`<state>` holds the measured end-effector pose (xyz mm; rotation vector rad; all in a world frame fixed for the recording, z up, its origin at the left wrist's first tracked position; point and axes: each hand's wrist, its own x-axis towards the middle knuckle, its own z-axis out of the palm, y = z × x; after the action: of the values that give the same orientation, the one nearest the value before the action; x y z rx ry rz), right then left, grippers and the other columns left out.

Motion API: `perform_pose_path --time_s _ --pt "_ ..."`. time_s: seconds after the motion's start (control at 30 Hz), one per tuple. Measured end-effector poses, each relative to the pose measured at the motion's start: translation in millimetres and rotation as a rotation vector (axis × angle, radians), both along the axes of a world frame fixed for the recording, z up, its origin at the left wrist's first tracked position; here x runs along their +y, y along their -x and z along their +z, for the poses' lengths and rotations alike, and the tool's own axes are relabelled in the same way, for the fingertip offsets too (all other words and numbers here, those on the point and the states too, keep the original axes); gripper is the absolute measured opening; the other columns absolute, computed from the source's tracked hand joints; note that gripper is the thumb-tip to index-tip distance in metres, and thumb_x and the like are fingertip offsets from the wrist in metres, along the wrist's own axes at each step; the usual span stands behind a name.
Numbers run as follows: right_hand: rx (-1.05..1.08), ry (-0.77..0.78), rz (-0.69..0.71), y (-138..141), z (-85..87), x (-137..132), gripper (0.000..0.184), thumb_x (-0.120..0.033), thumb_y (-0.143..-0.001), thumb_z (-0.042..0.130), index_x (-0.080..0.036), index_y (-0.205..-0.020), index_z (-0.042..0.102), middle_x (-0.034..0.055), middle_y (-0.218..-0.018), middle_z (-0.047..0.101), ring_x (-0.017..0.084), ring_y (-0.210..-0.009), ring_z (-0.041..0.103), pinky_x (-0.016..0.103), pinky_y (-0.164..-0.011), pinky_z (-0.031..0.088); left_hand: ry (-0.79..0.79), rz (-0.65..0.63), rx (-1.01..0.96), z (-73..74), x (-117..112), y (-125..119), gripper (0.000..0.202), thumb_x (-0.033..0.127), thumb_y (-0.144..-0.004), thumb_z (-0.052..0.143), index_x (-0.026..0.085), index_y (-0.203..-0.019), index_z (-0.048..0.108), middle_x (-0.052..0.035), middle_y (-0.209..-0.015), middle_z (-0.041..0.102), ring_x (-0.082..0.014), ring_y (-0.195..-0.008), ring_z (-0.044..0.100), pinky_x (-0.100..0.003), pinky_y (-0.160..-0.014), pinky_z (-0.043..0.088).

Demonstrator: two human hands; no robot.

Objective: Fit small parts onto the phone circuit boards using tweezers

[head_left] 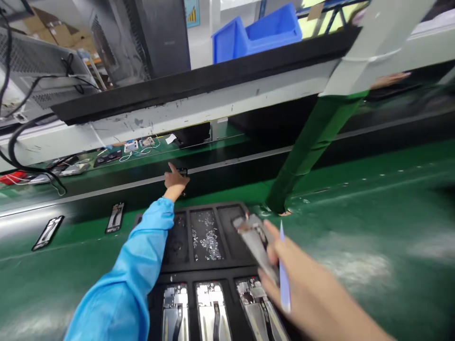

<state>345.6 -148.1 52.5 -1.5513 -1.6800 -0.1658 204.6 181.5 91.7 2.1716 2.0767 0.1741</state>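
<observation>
My left hand (175,180), in a blue sleeve (121,279), reaches far forward over the black belt. Its fingers are on a dark phone part (183,172), mostly hidden behind them. Closer in, my right hand (295,270) is blurred by motion. It grips a silvery phone assembly (256,239) and a pale lavender pointed tool (284,279) together. Under it lies a black compartment tray (208,273). Phone assemblies with exposed boards (215,310) rest in its near slots. Small clear bits (211,241) are scattered in a far compartment.
Two phone frames (49,233) (114,218) lie to the left by the belt (142,189). A green-wrapped post (309,147) stands right of the tray. A shelf beam (213,102) crosses above, with a blue bin (258,35) on it. Cables (12,142) hang at left.
</observation>
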Motion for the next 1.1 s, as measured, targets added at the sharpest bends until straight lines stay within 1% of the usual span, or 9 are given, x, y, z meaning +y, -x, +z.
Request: perform_pose_path --time_s 0.07,0.17,0.33,0.47,0.6,0.77,0.87,0.93,1.1 --pt "0.028 0.138 -0.082 -42.0 2.2 52.7 0.026 -0.032 -0.077 0.071 -0.026 -0.084 0.047 0.0119 -0.117 0.072 0.028 -0.083 0.074 0.035 -0.055 0.055 0.003 -0.047 0.016 13.5 -18.7 18.4 0.062 0.051 -0.100 0.064 0.019 -0.149 0.046 -0.0147 -0.138 0.058 -0.0287 -0.117 0.064 -0.048 -0.098 0.056" --pt "0.108 0.288 -0.214 -82.3 -15.4 144.3 0.026 -0.029 -0.076 0.073 -0.022 -0.089 0.051 0.0096 -0.102 0.068 0.025 -0.081 0.068 0.037 -0.071 0.055 0.026 -0.125 0.067 11.8 -91.5 52.2 0.092 0.053 -0.094 0.066 0.018 -0.165 0.019 -0.0177 -0.120 0.064 -0.0340 -0.106 0.071 -0.042 -0.091 0.055" --pt "0.261 0.508 -0.377 -102.5 -63.8 241.6 0.031 -0.037 -0.098 0.070 -0.015 -0.119 0.065 0.0095 -0.119 0.066 0.023 -0.103 0.067 0.043 -0.089 0.058 0.107 -0.189 0.191 -51.6 -248.9 90.3 0.095 0.034 -0.089 0.067 0.029 -0.167 0.014 -0.0109 -0.105 0.062 -0.0250 -0.065 0.072 -0.029 -0.059 0.048" --pt "0.344 0.588 -0.395 -108.6 -86.2 257.2 0.036 -0.037 -0.098 0.071 -0.014 -0.126 0.065 0.0117 -0.127 0.065 0.026 -0.111 0.066 0.047 -0.095 0.057 -0.128 -0.309 0.284 -99.2 -314.2 101.3 0.096 0.032 -0.084 0.068 0.024 -0.167 0.019 -0.0085 -0.100 0.059 -0.0172 -0.053 0.061 -0.024 -0.047 0.041" --pt "0.425 0.528 -0.329 -105.1 -78.3 245.7 0.036 -0.043 -0.099 0.067 -0.012 -0.116 0.066 0.0149 -0.121 0.067 0.029 -0.116 0.065 0.051 -0.102 0.052 -0.176 -0.336 0.335 -104.8 -323.5 105.0 0.097 0.036 -0.078 0.073 0.022 -0.164 0.030 -0.0113 -0.104 0.058 -0.0224 -0.067 0.063 -0.027 -0.051 0.049" --pt "0.611 0.460 0.036 -67.2 -60.6 191.3 0.071 -0.070 -0.105 0.016 -0.018 -0.125 0.060 0.0112 -0.095 0.073 0.023 -0.082 0.074 0.040 -0.081 0.061 -0.186 -0.445 0.294 -91.8 -303.1 120.4 0.095 0.063 -0.081 0.073 0.020 -0.160 0.041 -0.0109 -0.097 0.058 -0.0302 -0.082 0.061 -0.034 -0.056 0.054" --pt "0.650 0.512 0.223 -40.2 -63.3 165.3 0.066 -0.080 -0.093 0.048 -0.018 -0.103 0.071 0.0072 -0.077 0.071 0.022 -0.065 0.071 0.036 -0.068 0.061 -0.297 -0.723 0.202 -89.4 -277.9 132.5 0.081 0.069 -0.090 0.061 0.014 -0.150 0.053 -0.0169 -0.117 0.063 -0.0342 -0.104 0.061 -0.044 -0.079 0.058" --pt "0.648 0.538 0.276 -29.0 -69.8 160.7 0.058 -0.075 -0.083 0.069 -0.018 -0.091 0.074 0.0045 -0.065 0.068 0.020 -0.059 0.068 0.033 -0.060 0.058 -0.372 -0.993 0.111 -90.2 -258.7 138.0 0.060 0.061 -0.097 0.058 0.015 -0.135 0.064 -0.0134 -0.123 0.066 -0.0323 -0.117 0.060 -0.044 -0.095 0.054" --pt "0.596 0.550 0.329 -19.7 -87.6 165.3 0.049 -0.065 -0.089 0.068 -0.017 -0.083 0.075 0.0043 -0.064 0.069 0.017 -0.051 0.062 0.028 -0.046 0.050 -0.431 -1.411 0.053 -98.3 -226.8 146.4 0.024 0.032 -0.103 0.059 0.020 -0.120 0.071 -0.0020 -0.122 0.070 -0.0203 -0.120 0.062 -0.034 -0.106 0.051"
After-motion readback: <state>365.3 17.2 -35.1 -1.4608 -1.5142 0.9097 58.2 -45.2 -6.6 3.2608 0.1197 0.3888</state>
